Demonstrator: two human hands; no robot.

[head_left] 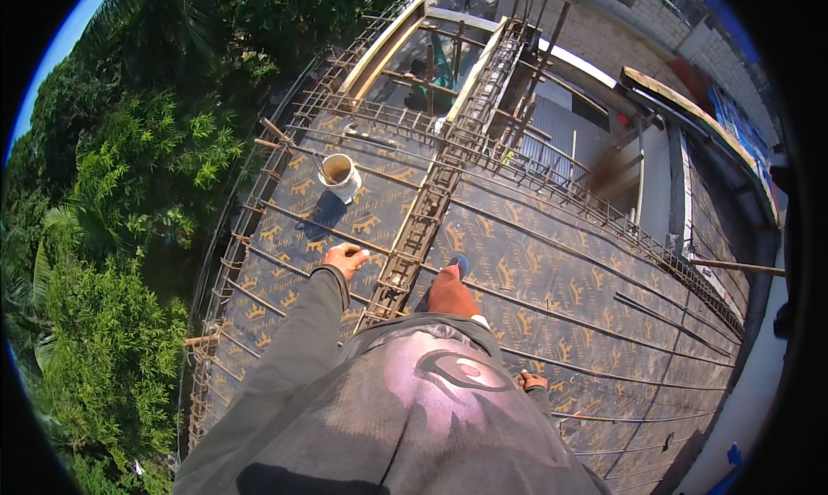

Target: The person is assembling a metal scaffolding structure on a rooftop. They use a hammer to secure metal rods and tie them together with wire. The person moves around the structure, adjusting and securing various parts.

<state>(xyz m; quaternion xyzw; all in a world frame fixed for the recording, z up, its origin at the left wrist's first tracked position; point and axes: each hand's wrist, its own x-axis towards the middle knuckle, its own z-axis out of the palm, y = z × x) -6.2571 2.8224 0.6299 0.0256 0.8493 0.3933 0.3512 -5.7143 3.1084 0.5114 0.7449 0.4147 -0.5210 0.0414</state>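
My left hand (345, 260) hangs in front of me over the dark printed panel deck (285, 275); its fingers bend loosely, slightly apart, and no object shows in them. Close by runs a long steel rebar (323, 230). My right hand (532, 380) is low at my right side, partly cut off by my shirt; its fingers look curled in, with nothing visible in them. Beyond the left hand stands a pale bucket (340, 178) with a brownish inside. A hammer-like tool (371, 136) lies past the bucket. My foot (459, 265) is beside the rebar cage (423, 223).
Rebars cross the deck, raised slightly above it. A rebar cage (226, 279) edges the left side, with trees (112, 322) beyond. Ahead, timber forms (384, 51) frame an opening where a person in green (442, 68) is. Another opening with upright bars (522, 120) lies to the right.
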